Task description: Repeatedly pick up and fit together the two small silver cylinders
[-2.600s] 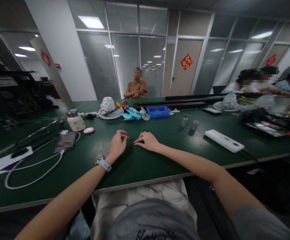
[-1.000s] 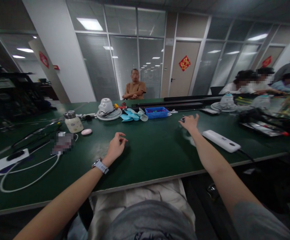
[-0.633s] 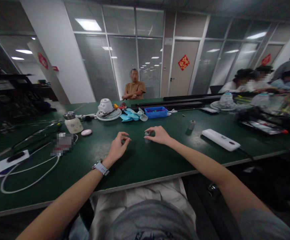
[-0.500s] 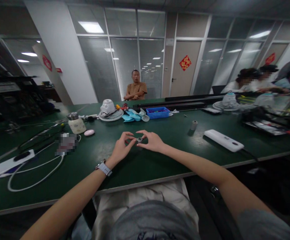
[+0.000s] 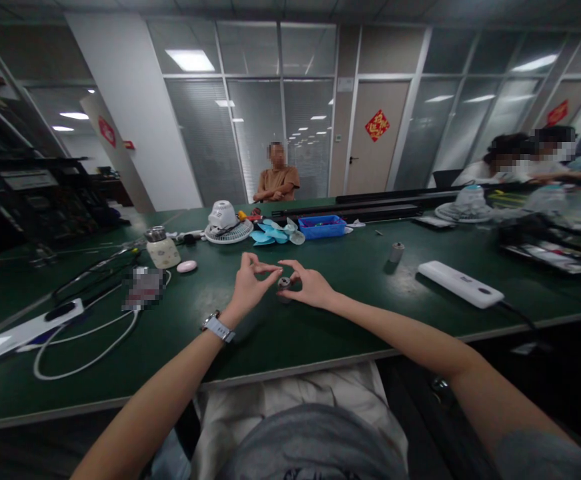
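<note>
Near the middle of the green table, a small grey metal cylinder (image 5: 284,283) stands between my hands, with a dark detail on its top face. My right hand (image 5: 313,288) curls around it from the right, its thumb at the near side. From the left, my left hand (image 5: 251,283) reaches over with thumb and forefinger pinched together just above the cylinder's top. Whatever lies in that pinch is too small to make out. Another metal cylinder (image 5: 396,252) stands upright farther right, apart from both hands.
A white power strip (image 5: 460,284) lies to the right. Toward the back are a white fan part (image 5: 223,217), light blue fan blades (image 5: 273,233) and a blue tray (image 5: 321,227). A bottle (image 5: 163,249), a pink round object (image 5: 187,266) and cables occupy the left. A person (image 5: 277,177) sits opposite.
The view has shifted slightly, moving the scene rightward. My left fingertips have risen from beside the cylinder to above its top, and more of the cylinder now shows.
</note>
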Available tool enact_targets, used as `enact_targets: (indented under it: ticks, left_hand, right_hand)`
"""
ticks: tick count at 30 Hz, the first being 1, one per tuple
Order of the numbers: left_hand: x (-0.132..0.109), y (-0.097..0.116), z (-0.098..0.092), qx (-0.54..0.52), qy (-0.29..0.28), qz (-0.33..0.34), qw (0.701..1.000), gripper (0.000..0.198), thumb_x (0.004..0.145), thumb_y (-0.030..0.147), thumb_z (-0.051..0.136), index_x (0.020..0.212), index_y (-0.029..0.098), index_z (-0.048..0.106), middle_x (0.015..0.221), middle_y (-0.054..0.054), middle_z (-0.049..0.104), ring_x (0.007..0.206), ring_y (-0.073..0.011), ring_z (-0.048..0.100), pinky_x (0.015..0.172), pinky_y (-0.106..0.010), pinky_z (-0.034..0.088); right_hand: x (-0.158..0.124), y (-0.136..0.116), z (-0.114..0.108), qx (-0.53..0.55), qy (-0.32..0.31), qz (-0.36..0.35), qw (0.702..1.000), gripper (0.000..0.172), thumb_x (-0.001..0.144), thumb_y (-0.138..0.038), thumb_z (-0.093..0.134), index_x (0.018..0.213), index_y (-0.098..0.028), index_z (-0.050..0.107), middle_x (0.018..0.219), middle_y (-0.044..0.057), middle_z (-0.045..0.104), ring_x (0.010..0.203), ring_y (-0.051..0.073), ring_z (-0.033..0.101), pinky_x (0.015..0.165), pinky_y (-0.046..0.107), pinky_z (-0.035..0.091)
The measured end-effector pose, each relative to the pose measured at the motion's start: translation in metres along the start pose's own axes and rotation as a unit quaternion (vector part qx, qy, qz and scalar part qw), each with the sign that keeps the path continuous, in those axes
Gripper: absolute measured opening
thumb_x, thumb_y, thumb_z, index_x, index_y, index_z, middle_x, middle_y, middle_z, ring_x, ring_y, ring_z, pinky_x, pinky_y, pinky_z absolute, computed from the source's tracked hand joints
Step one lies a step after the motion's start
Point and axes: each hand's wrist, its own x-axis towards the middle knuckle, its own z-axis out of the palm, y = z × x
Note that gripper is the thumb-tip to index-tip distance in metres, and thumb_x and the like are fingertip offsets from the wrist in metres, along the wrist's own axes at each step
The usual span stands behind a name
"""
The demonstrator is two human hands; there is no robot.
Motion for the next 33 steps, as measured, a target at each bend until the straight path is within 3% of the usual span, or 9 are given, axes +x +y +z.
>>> enact_targets:
  ticks: [3,7,10,15,18,21,27,30,33]
  left_hand:
    - [0.003,-0.016,-0.006,0.012,0.033,-0.034,0.999,0.048,0.075,0.038,0.072,0.087,0.026,0.028,0.087,-0.006,0.077,0.087,-0.0235,0.074,0.079,-0.034,0.052]
    - [0.0,-0.041,-0.007,0.047,-0.074,-0.093,0.992,0.048,0.071,0.036,0.073,0.082,0.026,0.027,0.081,-0.005,0.077,0.08,-0.0242,0.074,0.071,-0.033,0.051]
    - [-0.003,-0.051,-0.003,0.064,-0.116,-0.098,0.986,0.044,0.07,0.034,0.073,0.081,0.026,0.031,0.082,-0.003,0.077,0.082,-0.0236,0.073,0.072,-0.033,0.051]
    - [-0.004,-0.052,-0.005,0.077,-0.074,-0.089,0.99,0.031,0.077,0.035,0.066,0.087,0.025,0.039,0.089,-0.006,0.076,0.094,-0.0249,0.072,0.077,-0.034,0.052]
    - [-0.004,-0.052,-0.013,0.102,-0.012,-0.108,0.989,0.026,0.081,0.035,0.061,0.087,0.025,0.038,0.092,-0.008,0.076,0.097,-0.0261,0.071,0.078,-0.035,0.052]
    - [-0.005,-0.05,-0.018,0.125,0.012,-0.126,0.984,0.025,0.083,0.036,0.058,0.087,0.025,0.037,0.094,-0.01,0.076,0.097,-0.0263,0.071,0.079,-0.036,0.051]
    - [-0.007,-0.042,-0.016,0.116,-0.001,-0.142,0.983,0.021,0.082,0.033,0.058,0.086,0.025,0.038,0.096,-0.008,0.077,0.098,-0.0242,0.071,0.082,-0.036,0.052]
    - [-0.008,-0.039,-0.015,0.108,-0.016,-0.143,0.984,0.019,0.082,0.034,0.057,0.086,0.025,0.04,0.096,-0.008,0.077,0.097,-0.0241,0.072,0.081,-0.036,0.053]
    - [-0.009,-0.037,-0.015,0.116,-0.018,-0.139,0.983,0.019,0.082,0.034,0.058,0.086,0.025,0.041,0.093,-0.008,0.077,0.093,-0.0245,0.072,0.078,-0.036,0.053]
  right_hand:
    - [0.0,-0.002,-0.001,-0.014,-0.003,0.0,1.0,0.075,0.077,-0.043,0.074,0.14,-0.021,0.041,0.088,0.001,0.072,0.083,0.02,0.069,0.077,0.029,0.047]
    - [-0.001,-0.003,-0.002,-0.051,-0.006,-0.031,0.998,0.048,0.082,-0.043,0.069,0.125,-0.024,0.057,0.095,0.002,0.072,0.088,0.019,0.068,0.079,0.029,0.046]
    - [-0.003,-0.001,0.001,-0.054,-0.005,-0.066,0.996,0.038,0.083,-0.04,0.069,0.116,-0.023,0.062,0.108,0.003,0.071,0.094,0.018,0.066,0.082,0.028,0.046]
    - [-0.002,0.001,0.001,-0.082,-0.01,-0.065,0.994,0.038,0.082,-0.041,0.068,0.116,-0.024,0.063,0.112,0.002,0.07,0.098,0.019,0.066,0.083,0.028,0.047]
    - [0.001,0.014,-0.014,-0.138,-0.018,-0.005,0.99,0.037,0.082,-0.042,0.067,0.116,-0.028,0.062,0.109,0.001,0.071,0.095,0.02,0.066,0.078,0.029,0.048]
    - [0.002,0.048,-0.044,-0.217,-0.01,0.109,0.97,0.038,0.082,-0.043,0.066,0.118,-0.03,0.062,0.108,0.002,0.071,0.097,0.024,0.066,0.078,0.032,0.049]
    - [-0.013,0.138,-0.112,-0.316,0.062,0.344,0.882,0.04,0.087,-0.034,0.063,0.124,-0.023,0.058,0.115,0.012,0.067,0.106,0.027,0.064,0.085,0.035,0.048]
    - [-0.021,0.164,-0.127,-0.317,0.1,0.405,0.852,0.041,0.09,-0.027,0.059,0.13,-0.017,0.054,0.119,0.017,0.064,0.109,0.026,0.062,0.088,0.033,0.047]
    - [-0.025,0.173,-0.129,-0.312,0.119,0.415,0.846,0.043,0.09,-0.02,0.057,0.133,-0.015,0.052,0.122,0.019,0.06,0.11,0.024,0.061,0.09,0.032,0.046]
